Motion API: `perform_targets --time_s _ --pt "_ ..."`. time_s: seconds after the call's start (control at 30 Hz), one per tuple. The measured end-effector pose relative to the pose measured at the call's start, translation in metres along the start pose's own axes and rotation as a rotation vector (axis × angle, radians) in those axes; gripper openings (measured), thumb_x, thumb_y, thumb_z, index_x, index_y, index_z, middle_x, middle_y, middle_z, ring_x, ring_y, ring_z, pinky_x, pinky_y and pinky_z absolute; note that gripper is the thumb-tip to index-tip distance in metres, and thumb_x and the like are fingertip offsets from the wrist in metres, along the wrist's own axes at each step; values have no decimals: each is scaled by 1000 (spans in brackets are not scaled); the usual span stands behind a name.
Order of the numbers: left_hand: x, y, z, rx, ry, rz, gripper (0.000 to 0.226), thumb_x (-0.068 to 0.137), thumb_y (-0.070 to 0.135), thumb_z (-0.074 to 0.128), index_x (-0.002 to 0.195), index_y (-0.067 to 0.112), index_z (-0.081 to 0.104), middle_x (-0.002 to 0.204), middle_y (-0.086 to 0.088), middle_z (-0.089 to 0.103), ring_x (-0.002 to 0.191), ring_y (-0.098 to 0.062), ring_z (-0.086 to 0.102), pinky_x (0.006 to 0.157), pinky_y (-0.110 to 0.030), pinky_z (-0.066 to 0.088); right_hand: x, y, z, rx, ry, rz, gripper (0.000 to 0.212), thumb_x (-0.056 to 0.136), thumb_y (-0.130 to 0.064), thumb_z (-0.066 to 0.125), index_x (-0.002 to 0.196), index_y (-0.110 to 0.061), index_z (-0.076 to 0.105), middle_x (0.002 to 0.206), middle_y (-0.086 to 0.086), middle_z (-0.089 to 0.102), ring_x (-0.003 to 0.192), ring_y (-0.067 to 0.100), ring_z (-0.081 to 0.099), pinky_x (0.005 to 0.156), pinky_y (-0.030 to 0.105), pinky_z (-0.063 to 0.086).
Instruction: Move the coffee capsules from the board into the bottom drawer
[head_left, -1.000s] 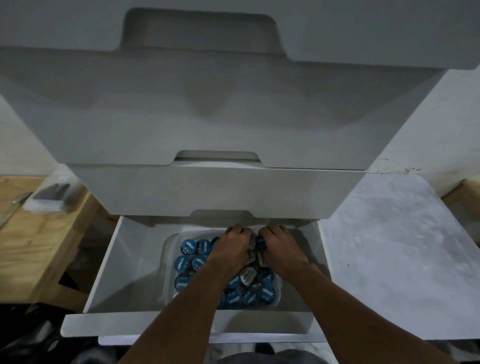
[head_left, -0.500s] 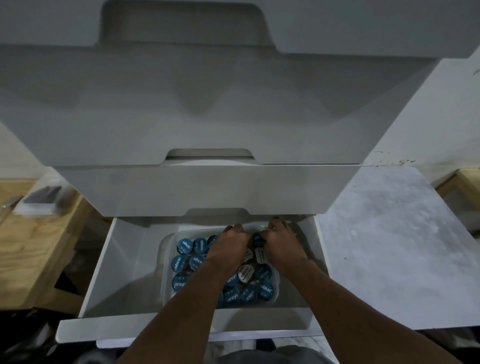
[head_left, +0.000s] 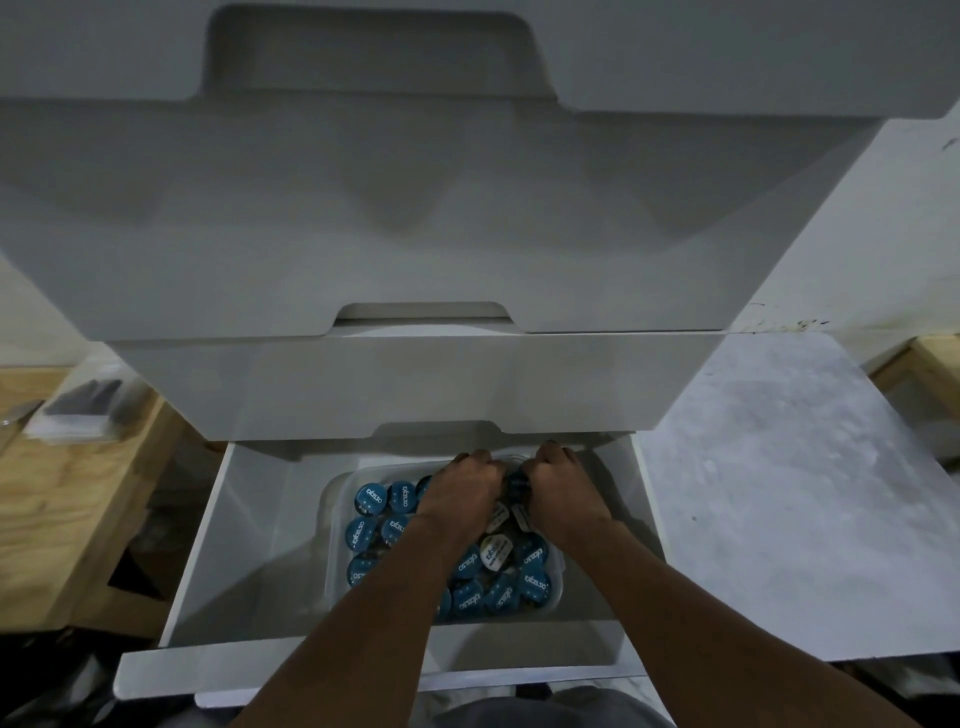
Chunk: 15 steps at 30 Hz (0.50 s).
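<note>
Reaching into the open bottom drawer, your left hand and right hand hide their fingertips, curled down at the far end of one clear tray; whether they grip anything cannot be told. About a dozen blue-lidded coffee capsules and one silver-lidded capsule show in the tray, with others covered. Both hands sit knuckles up, side by side.

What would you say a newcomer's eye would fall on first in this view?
The blue-lidded coffee capsules stand out, packed in a clear tray inside the open bottom drawer, low in the view. The left hand and right hand reach over them to the tray's far end, fingers curled; what they grip is hidden.
</note>
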<state>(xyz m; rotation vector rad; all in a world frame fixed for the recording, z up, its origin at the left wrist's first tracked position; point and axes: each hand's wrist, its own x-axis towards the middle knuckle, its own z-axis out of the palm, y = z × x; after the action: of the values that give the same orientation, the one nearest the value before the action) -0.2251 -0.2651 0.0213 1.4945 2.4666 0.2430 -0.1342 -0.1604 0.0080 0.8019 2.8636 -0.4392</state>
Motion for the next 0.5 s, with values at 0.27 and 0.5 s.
perform_targets --time_s 0.27,0.5 --pt "-6 -1 -2 -34 -5 7 29 90 4 52 118 9 58 115 -12 56 108 -28 54 91 -37 47 -3 -3 -3 -6 -13 16 36 90 -16 60 124 -7 58 127 14 48 119 29 43 104 39 44" --pt "-12 -9 -4 -86 -11 -8 32 89 11 57 121 11 55 118 -9 54 113 -25 51 95 -36 47 -13 -5 -4 10 -29 44 46 92 -23 55 135 -11 45 133 17 43 122 31 44 104 42 43"
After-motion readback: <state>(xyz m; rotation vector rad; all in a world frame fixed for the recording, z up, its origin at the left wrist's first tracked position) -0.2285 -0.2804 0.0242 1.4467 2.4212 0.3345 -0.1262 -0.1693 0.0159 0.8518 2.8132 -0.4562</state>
